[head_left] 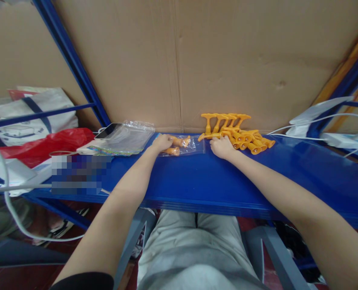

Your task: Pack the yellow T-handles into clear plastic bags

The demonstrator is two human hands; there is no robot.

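Observation:
My left hand [161, 143] rests on a small clear plastic bag [194, 146] that lies flat on the blue shelf [197, 181] and holds orange plastic parts [176, 141]. My right hand [222, 147] sits just right of the bag, its fingers touching the near edge of a pile of orange T-handled plastic parts [236, 133]. Several of these stand upright against the cardboard wall [179, 60]; others lie on their sides. Whether the right fingers grip a part is hidden.
A stack of clear bags [127, 137] and a phone [108, 131] lie to the left, with red [46, 145] and white bags [30, 114] beyond. White cables [318, 121] and a charger [345, 141] lie at the right. Blue rack posts [73, 64] frame the shelf.

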